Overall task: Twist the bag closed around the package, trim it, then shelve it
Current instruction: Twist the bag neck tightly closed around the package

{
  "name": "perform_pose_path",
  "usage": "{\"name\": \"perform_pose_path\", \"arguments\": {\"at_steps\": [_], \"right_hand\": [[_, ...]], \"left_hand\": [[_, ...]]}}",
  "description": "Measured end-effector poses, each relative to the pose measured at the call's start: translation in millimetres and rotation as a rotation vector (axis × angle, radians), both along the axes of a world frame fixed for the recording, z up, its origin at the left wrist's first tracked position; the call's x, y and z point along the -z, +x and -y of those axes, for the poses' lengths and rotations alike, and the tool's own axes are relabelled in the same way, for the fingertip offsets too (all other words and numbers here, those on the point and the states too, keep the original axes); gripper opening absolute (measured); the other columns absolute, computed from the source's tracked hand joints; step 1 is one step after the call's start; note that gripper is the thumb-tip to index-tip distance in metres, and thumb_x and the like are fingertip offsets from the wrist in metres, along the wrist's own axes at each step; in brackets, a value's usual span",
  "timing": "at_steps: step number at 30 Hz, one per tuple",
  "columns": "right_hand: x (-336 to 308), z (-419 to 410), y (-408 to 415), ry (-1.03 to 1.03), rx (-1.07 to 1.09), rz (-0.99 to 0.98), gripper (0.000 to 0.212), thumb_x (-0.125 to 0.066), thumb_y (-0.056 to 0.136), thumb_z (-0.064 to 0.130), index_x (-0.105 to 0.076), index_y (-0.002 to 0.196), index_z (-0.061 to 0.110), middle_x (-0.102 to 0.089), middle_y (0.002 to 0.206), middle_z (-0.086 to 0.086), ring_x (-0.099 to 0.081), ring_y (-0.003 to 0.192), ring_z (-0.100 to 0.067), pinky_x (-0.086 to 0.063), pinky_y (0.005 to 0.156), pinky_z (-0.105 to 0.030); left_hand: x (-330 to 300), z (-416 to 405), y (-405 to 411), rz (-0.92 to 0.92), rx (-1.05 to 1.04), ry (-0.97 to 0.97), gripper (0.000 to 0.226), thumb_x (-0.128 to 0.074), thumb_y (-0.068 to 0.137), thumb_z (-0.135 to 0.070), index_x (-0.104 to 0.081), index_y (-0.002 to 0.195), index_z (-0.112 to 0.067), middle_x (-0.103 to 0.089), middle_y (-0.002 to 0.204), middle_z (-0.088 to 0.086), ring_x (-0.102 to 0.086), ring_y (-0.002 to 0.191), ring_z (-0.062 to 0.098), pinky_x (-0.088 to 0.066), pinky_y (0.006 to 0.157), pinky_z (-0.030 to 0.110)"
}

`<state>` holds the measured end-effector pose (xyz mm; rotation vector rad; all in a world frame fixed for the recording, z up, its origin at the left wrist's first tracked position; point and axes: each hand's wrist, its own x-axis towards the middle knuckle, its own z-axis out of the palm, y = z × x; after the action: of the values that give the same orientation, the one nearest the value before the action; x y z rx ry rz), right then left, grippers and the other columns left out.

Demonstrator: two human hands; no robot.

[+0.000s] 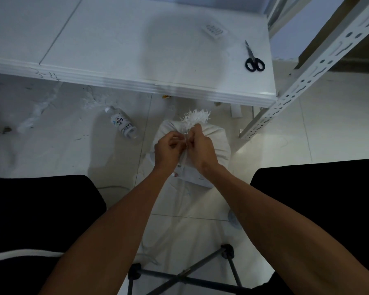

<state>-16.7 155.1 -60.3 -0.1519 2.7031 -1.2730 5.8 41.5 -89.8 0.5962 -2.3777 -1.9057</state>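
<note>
A white woven bag (216,143) stands on the floor between my knees, bulging around the package inside. Its gathered neck ends in a frayed white tuft (195,117). My left hand (168,146) and my right hand (200,145) are both closed on the neck just below the tuft, with a thin white string between their fingers. Black-handled scissors (254,61) lie on the white table (115,39), near its right edge, apart from both hands.
A plastic water bottle (124,124) lies on the tiled floor left of the bag. A slotted white metal shelf post (303,81) slants at the right. Plastic scraps (36,111) litter the floor under the table. A folding stool frame (185,273) sits below me.
</note>
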Motion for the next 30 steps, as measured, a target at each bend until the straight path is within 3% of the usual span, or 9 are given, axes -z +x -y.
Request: {"name": "perform_pose_path", "arguments": {"at_steps": [6,9,12,24,27,30], "right_hand": [[0,-12,-4,-0.06,-0.072,0.044,0.012,-0.047,0.087,0.001,-0.041,0.091,0.011,-0.054,0.07,-0.001,-0.048,0.062,-0.012,-0.039,0.058,-0.027],[1,-16,-6,-0.085,-0.073,0.045,0.014,-0.053,0.084,-0.001,-0.043,0.09,0.008,-0.062,0.076,-0.015,-0.058,0.068,-0.023,-0.046,0.062,-0.037],[2,-19,-9,-0.09,-0.031,0.053,0.016,-0.059,0.083,-0.001,-0.047,0.088,0.008,-0.065,0.078,-0.014,-0.063,0.073,-0.026,-0.047,0.065,-0.033],[1,-25,-12,0.008,-0.11,-0.057,0.015,-0.056,0.084,-0.002,-0.043,0.084,0.006,-0.058,0.072,-0.018,-0.055,0.066,-0.035,-0.045,0.06,-0.046],[2,-25,-12,-0.002,-0.066,-0.019,0.016,-0.056,0.083,-0.001,-0.042,0.083,0.007,-0.057,0.069,-0.016,-0.051,0.06,-0.03,-0.043,0.057,-0.04],[1,-23,-13,-0.078,0.005,0.034,0.018,-0.056,0.08,-0.002,-0.042,0.079,0.008,-0.049,0.065,-0.005,-0.041,0.057,-0.015,-0.034,0.052,-0.021]], "left_hand": [[0,3,0,-0.092,0.129,-0.124,0.023,-0.068,0.082,0.003,-0.076,0.099,-0.01,-0.076,0.088,-0.003,-0.072,0.083,0.003,-0.056,0.082,0.018],[0,6,-2,-0.119,0.148,-0.212,0.018,-0.073,0.082,-0.006,-0.078,0.099,-0.01,-0.077,0.092,0.002,-0.07,0.084,0.007,-0.053,0.079,0.012],[1,6,-4,-0.148,0.184,-0.29,0.018,-0.074,0.084,-0.016,-0.078,0.1,-0.01,-0.078,0.093,0.004,-0.072,0.087,0.011,-0.053,0.079,0.014],[3,3,-11,-0.064,0.086,-0.253,0.016,-0.078,0.078,-0.023,-0.078,0.088,-0.01,-0.076,0.08,0.003,-0.069,0.073,0.01,-0.046,0.061,0.007],[3,0,-9,-0.082,0.064,-0.259,0.018,-0.078,0.077,-0.024,-0.078,0.091,-0.013,-0.077,0.082,0.0,-0.07,0.077,0.007,-0.05,0.067,0.011],[3,-6,-8,-0.079,0.026,-0.262,0.015,-0.078,0.075,-0.025,-0.077,0.084,-0.012,-0.075,0.076,-0.002,-0.069,0.072,0.008,-0.054,0.067,0.022]]}}
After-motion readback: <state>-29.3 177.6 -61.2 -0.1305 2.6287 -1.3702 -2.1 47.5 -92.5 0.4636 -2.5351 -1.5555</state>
